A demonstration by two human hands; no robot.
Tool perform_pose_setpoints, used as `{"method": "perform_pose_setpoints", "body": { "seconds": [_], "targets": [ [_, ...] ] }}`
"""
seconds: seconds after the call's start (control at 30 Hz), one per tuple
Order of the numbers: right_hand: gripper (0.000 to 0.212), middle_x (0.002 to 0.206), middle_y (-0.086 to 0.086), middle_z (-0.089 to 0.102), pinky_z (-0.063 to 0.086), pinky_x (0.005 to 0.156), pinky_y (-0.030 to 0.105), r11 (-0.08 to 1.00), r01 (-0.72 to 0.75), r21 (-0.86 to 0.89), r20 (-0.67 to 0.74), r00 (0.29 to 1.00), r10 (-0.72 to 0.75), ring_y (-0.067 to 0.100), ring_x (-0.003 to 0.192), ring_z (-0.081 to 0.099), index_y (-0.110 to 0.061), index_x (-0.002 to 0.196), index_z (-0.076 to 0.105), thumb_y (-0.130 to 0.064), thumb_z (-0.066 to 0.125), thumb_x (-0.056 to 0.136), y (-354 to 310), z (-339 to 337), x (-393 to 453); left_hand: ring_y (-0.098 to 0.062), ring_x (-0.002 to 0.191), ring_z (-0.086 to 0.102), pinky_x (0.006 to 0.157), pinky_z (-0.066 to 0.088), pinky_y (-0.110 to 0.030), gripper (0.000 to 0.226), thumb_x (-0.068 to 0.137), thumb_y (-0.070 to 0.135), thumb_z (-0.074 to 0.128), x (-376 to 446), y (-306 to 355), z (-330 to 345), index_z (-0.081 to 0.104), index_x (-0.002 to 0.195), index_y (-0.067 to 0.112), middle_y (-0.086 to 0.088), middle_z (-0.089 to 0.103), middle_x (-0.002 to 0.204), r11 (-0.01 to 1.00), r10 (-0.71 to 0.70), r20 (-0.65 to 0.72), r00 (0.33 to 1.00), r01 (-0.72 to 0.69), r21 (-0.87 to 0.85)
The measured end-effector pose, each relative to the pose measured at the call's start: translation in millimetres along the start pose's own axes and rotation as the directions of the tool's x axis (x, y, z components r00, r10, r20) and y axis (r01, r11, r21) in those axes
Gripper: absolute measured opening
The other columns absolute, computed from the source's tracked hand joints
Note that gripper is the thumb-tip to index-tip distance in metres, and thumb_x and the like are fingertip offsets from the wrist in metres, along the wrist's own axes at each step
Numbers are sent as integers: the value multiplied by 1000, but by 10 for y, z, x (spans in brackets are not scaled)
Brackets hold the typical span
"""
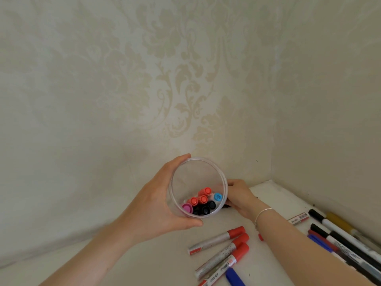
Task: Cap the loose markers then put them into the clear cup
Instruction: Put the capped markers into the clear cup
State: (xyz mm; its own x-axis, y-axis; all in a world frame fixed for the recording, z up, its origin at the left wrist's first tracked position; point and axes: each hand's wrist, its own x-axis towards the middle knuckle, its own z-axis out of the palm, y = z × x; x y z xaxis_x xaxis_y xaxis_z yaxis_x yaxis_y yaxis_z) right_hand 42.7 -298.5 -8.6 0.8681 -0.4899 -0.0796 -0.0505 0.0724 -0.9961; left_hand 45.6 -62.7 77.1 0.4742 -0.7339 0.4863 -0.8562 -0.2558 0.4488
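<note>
Presently, head view only. Clear cup (198, 187) held tilted above the white counter (144, 263), mouth toward the camera. Left hand (153, 205) wrapped round its wall, fingers curled on it; right hand (240, 198) at the far side, touching the cup, its grip too hidden to tell. Inside: capped markers (203, 201), red, black, pink, blue ends up. Loose red-capped markers (224, 248) lying near on the counter, more pens (342, 238) at the right edge. Judged mid-task: cup part filled. Next move calls for setting the cup upright and freeing one hand for a loose marker.
</note>
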Motion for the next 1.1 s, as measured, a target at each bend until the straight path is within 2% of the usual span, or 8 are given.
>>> {"method": "perform_pose_setpoints", "body": {
  "seconds": [0.13, 0.23, 0.4, 0.5, 0.63, 0.8, 0.93, 1.1],
  "targets": [
    [5, 67, 13, 67, 47, 56, 28, 958, 175, -226, -29, 982, -186, 18, 56, 53, -2, 81, 72, -5, 72, 78, -486, -95, -73, 22, 123, 33, 91, 25, 5, 114, 45, 39, 94, -17, -17, -34, 27, 136, 51, 43, 32, 135, 1000, -3, -18, 1000, 3, 10],
    [6, 66, 15, 62, 40, 49, 23, 909, 320, -267, -65, 935, -349, 15, 46, 45, -1, 85, 71, -4, 70, 80, -1019, -228, -246, 21, 124, 32, 91, 24, 6, 112, 45, 39, 94, -38, -43, -56, 28, 135, 51, 43, 32, 135, 1000, -8, -39, 999, 9, 20],
    [6, 64, 6, 64, 41, 46, 16, 847, 510, 147, -61, 860, -507, 11, 49, 47, -2, 82, 69, 0, 65, 84, -1624, -403, -671, 20, 124, 33, 92, 24, 6, 112, 43, 39, 94, -80, -82, -89, 30, 134, 49, 42, 34, 133, 999, -42, -87, 995, 40, -17],
    [10, 77, 10, 61, 39, 44, 14, 833, 476, 283, 90, 851, -517, 9, 53, 46, -1, 87, 69, -6, 65, 80, -1750, -414, -876, 20, 122, 37, 92, 26, 5, 113, 40, 42, 95, -80, -79, -108, 30, 132, 54, 41, 39, 132, 997, -57, -129, 990, 50, -56],
    [23, 70, 9, 64, 39, 43, 15, 893, 429, 138, 289, 845, -450, 9, 52, 46, 3, 89, 70, -11, 68, 70, -1741, -362, -993, 19, 118, 42, 90, 30, 3, 110, 42, 33, 96, -55, -53, -117, 34, 131, 50, 41, 46, 126, 992, -64, -184, 981, 43, -115],
    [6, 68, 10, 65, 42, 45, 17, 908, 420, 1, 246, 880, -407, 13, 52, 48, 0, 82, 72, 0, 68, 80, -1641, -213, -979, 11, 122, 46, 101, 35, -9, 114, 39, 50, 88, -29, -58, -117, 32, 138, 44, 31, 49, 131, 988, -90, -207, 974, 60, -144],
    [4, 70, 10, 68, 47, 51, 19, 884, 452, -121, 226, 880, -419, 12, 54, 55, -3, 82, 74, -4, 71, 79, -1555, 17, -1016, 8, 123, 46, 106, 40, -26, 116, 42, 40, 95, -18, -29, -98, 31, 139, 44, 27, 46, 135, 994, -87, -210, 974, 70, -84],
    [6, 73, 11, 71, 59, 60, 28, 886, 417, -202, 169, 906, -387, 19, 57, 67, -4, 83, 73, -8, 74, 78, -1414, 270, -1049, 3, 125, 44, 104, 40, -25, 114, 45, 44, 93, -20, -28, -67, 29, 139, 46, 29, 42, 136, 997, -79, -211, 974, 79, -9]
  ]
}}
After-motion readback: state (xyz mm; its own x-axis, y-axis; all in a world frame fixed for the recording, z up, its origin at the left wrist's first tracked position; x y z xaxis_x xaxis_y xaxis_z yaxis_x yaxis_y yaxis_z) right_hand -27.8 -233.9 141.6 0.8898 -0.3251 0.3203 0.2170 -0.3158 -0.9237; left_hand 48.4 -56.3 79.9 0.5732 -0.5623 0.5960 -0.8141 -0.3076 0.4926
